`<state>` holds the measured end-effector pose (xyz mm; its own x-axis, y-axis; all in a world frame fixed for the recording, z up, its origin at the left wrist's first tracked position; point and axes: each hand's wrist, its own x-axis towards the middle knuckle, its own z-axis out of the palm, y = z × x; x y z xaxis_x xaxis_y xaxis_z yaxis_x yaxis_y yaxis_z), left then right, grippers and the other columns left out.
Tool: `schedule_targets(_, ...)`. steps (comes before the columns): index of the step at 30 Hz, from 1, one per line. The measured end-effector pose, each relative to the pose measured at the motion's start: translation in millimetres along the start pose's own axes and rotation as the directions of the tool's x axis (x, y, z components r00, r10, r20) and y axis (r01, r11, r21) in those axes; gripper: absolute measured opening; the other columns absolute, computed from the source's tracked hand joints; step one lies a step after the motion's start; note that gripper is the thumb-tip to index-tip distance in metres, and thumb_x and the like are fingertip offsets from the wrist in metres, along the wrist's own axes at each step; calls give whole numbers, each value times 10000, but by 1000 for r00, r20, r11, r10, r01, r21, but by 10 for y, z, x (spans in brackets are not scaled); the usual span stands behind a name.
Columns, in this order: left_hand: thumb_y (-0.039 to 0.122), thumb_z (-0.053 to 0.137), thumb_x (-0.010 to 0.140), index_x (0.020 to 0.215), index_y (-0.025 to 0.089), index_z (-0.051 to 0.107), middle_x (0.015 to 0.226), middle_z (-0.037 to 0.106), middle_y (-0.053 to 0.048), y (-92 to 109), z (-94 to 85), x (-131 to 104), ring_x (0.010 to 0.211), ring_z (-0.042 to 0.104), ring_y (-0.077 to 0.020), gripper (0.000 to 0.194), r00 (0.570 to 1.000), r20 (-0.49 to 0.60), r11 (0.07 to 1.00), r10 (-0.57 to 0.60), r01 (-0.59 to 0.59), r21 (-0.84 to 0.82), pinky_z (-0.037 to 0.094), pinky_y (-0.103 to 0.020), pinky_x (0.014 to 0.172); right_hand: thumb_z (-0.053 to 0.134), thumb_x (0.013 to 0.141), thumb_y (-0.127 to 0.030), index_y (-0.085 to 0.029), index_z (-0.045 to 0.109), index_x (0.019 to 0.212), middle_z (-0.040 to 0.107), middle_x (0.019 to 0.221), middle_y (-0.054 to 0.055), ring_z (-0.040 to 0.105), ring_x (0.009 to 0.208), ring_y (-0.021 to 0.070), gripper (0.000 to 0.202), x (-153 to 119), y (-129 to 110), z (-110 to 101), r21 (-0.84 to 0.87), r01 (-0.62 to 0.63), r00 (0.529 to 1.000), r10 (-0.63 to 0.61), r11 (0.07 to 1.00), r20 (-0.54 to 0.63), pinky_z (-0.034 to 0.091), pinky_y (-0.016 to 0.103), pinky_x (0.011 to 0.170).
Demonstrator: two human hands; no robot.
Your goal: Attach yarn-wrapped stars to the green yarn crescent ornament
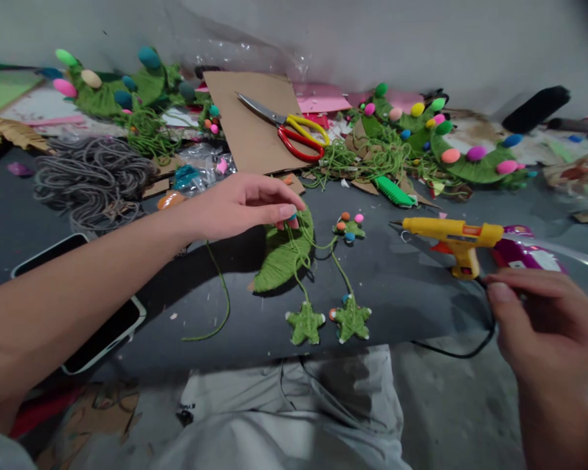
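My left hand (247,207) reaches over the table, thumb and forefinger pinched on a small teal ball (294,217). Directly under it lies a green yarn-wrapped crescent (284,258). Green strands run from there to two yarn-wrapped stars with white tips, the left star (305,324) and the right star (351,320), and to a small green piece with coloured balls (349,227). To the right, a yellow glue gun (453,232) points left on the table. My right hand (543,313) is beside its black cord, loosely curled with a gap between thumb and fingers; no object shows inside.
Red-and-yellow-handled scissors (301,136) lie on cardboard (245,124) at the back. Grey cord (91,176) is heaped at left, near a phone (102,333). Other green crescents with coloured balls, the left one (108,98) and the right one (475,163), lie along the wall among yarn scraps.
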<state>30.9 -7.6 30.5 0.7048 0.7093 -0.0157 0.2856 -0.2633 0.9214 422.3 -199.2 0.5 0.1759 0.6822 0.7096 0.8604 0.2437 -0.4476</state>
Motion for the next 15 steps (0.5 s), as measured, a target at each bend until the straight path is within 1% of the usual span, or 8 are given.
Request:
schedule_targets(2, 432, 719, 977, 1155, 201, 777, 1020, 823, -65, 55, -1, -10, 893, 761, -166, 297, 1000, -10, 1000, 4, -4, -1, 622, -289, 852, 765, 866, -182, -317, 781, 1063, 781, 940, 49, 732, 808, 239, 240, 169, -265, 115, 92, 20, 978, -39, 996, 206, 585, 419, 767)
schedule_targets(3, 419, 729, 970, 1149, 191, 766, 1012, 825, -67, 88, 3, -18, 894, 764, -167, 293, 1000, -9, 1000, 8, -8, -14, 623, -288, 849, 750, 897, -182, -307, 781, 1113, 786, 977, 41, 739, 852, 221, 251, 273, -396, 205, 153, 43, 946, -89, 987, 311, 591, 388, 790)
schedule_targets(4, 402, 740, 962, 1153, 184, 751, 1008, 827, -69, 121, 9, -30, 900, 769, -169, 290, 1000, -3, 999, 11, -11, -34, 625, -288, 848, 741, 928, -195, -301, 769, 1184, 789, 1037, 38, 745, 906, 206, 278, 378, -522, 317, 196, 71, 910, -144, 978, 389, 596, 357, 804)
schedule_targets(6, 367, 760, 947, 1186, 182, 713, 1002, 833, -71, 180, 27, -57, 906, 781, -174, 306, 1000, 16, 997, 7, -6, -79, 628, -293, 850, 725, 978, -249, -279, 741, 1287, 781, 1084, 41, 740, 933, 184, 311, 567, -758, 589, 300, 140, 841, -273, 944, 467, 598, 323, 805)
schedule_targets(7, 356, 770, 938, 1211, 187, 696, 998, 835, -66, 202, 37, -71, 906, 788, -177, 330, 1000, 25, 995, -3, 5, -95, 627, -294, 850, 756, 967, -299, -275, 741, 1301, 772, 1125, 49, 737, 945, 186, 335, 637, -866, 739, 338, 152, 818, -310, 929, 484, 605, 323, 806)
schedule_targets(10, 365, 804, 904, 1272, 223, 668, 949, 832, -20, 228, 64, -96, 881, 798, -178, 416, 999, 40, 994, -34, 38, -107, 613, -278, 827, 827, 909, -363, -259, 777, 1208, 763, 1060, 42, 733, 928, 191, 321, 725, -1134, 1150, 454, 203, 792, -419, 867, 444, 618, 325, 806)
schedule_targets(12, 386, 813, 893, 1283, 239, 662, 887, 822, 7, 214, 78, -98, 848, 792, -170, 443, 998, 45, 994, -38, 43, -101, 597, -259, 793, 825, 910, -333, -245, 789, 1108, 759, 1009, 27, 732, 921, 180, 220, 705, -1252, 1333, 498, 205, 809, -432, 843, 399, 618, 318, 820)
schedule_targets(15, 419, 811, 896, 1281, 223, 657, 863, 818, -5, 176, 98, -86, 816, 777, -169, 459, 999, 38, 994, -33, 37, -103, 592, -266, 779, 786, 943, -273, -238, 777, 1020, 745, 949, 13, 717, 865, 153, 85, 653, -1312, 1421, 529, 192, 841, -416, 827, 345, 605, 290, 786)
